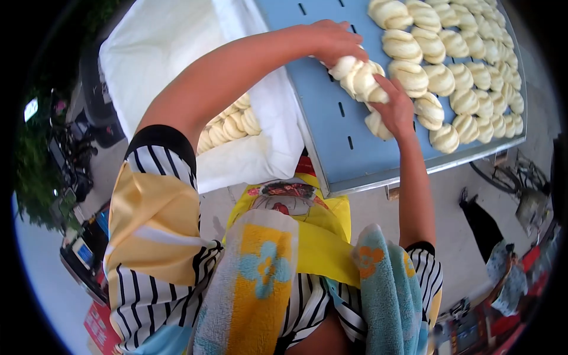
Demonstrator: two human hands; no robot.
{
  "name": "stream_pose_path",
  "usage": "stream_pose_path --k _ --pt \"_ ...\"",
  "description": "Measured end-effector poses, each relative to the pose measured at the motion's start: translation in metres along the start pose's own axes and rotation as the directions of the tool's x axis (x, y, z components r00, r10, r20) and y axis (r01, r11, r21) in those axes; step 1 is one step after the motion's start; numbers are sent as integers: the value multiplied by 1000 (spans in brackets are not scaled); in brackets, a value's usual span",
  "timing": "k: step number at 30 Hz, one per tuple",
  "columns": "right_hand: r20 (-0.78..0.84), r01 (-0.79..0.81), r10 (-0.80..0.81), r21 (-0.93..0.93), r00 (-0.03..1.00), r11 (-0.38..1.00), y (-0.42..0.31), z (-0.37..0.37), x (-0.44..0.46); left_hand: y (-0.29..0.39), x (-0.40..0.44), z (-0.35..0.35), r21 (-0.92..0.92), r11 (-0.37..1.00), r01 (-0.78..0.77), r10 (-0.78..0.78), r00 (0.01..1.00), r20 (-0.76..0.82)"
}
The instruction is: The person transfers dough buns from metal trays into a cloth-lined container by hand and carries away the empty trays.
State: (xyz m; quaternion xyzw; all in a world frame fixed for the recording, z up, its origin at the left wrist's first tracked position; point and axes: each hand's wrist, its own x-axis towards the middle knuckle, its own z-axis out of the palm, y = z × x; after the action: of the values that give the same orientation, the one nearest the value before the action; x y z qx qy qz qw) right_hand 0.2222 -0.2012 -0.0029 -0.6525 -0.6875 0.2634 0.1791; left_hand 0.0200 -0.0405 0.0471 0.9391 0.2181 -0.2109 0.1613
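A short row of pale twisted dough buns (360, 80) is squeezed between my two hands, over a blue slotted tray (319, 136). My left hand (338, 42) is closed round the upper-left end of the row, fingers curled over it. At the lower-right end, my right hand (395, 109) grips with thumb and fingers. Another twisted bun (377, 124) shows just below, beside my right hand; whether it is held or lies on the tray I cannot tell. Rows of similar buns (439, 80) cover the right part of the tray.
Left of the tray is a container lined with white cloth (171, 35), with more twisted buns (231, 127) inside, partly behind my left arm. The tray's metal edge (367, 184) runs nearest me. A person (507, 275), a bicycle (526, 177) and parked vehicles stand around.
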Motion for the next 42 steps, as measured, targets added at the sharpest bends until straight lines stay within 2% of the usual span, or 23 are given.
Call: stream_pose_path --k 2,5,7,8,9,10,12,14,15,16,17,18,19,22,25,27,30,33,35,38,40,42 --pt "-4 75 -75 98 997 992 -27 -23 -23 24 -34 -24 2 999 -40 40 998 43" --pt "-1 152 -156 229 988 961 -87 -58 -25 29 -113 -60 7 1000 -12 13 994 -113" --pt "51 255 -276 248 960 935 -140 -69 -10 19 -191 -84 -162 986 -33 -5 974 -227" --pt "72 306 -333 256 940 917 -170 -73 -3 12 -226 -70 -173 984 50 -100 951 -293" --pt "159 338 -373 207 914 918 -204 -74 10 3 -258 -50 -184 974 129 -190 910 -368" --pt "258 357 -389 164 884 920 -237 -67 19 2 -295 -39 -228 948 222 -294 886 -359" --pt "280 536 -530 61 800 842 -296 -25 51 -17 -360 -3 -345 869 354 -463 828 -315" --pt "469 613 -519 -62 714 787 -336 41 86 -42 -396 56 -487 740 465 -612 765 -200" --pt "565 620 -462 -114 684 777 -353 76 102 -56 -405 88 -580 664 472 -653 744 -142" --pt "650 630 -399 -161 647 760 -366 110 118 -70 -406 117 -577 636 513 -676 731 -95" --pt "706 640 -346 -196 618 743 -357 147 134 -93 -400 164 -593 623 510 -679 729 -87" --pt "759 665 -267 -277 594 694 -333 189 167 -122 -351 236 -630 587 509 -710 697 -99" --pt "768 671 -268 -266 582 692 -334 215 177 -126 -353 245 -647 503 573 -769 639 -31" --pt "770 705 -319 -228 553 672 -309 270 184 -134 -346 288 -599 472 646 -766 637 84" --pt "681 757 -439 -269 586 595 -253 318 181 -133 -327 332 -523 448 725 -827 558 66" --pt "587 767 -521 -312 620 561 -226 331 161 -129 -324 337 -493 433 755 -850 524 57" --pt "721 706 -350 -266 598 656 -226 318 164 -123 -323 341 -479 432 764 -861 508 34" --pt "702 444 0 -450 712 775 -248 297 160 -121 -322 339 -426 427 798 -866 496 61" --pt "724 368 80 -438 685 820 -254 290 158 -125 -319 339 -440 403 803 -842 514 166" --pt "699 254 146 -435 700 864 -250 302 159 -120 -305 336 -317 418 851 -882 464 81" --pt "651 167 205 -462 731 871 -245 312 157 -119 -307 332 -429 401 810 -811 531 244" --pt "610 136 225 -488 760 862 -258 309 156 -127 -305 314 -429 403 808 -769 553 320"
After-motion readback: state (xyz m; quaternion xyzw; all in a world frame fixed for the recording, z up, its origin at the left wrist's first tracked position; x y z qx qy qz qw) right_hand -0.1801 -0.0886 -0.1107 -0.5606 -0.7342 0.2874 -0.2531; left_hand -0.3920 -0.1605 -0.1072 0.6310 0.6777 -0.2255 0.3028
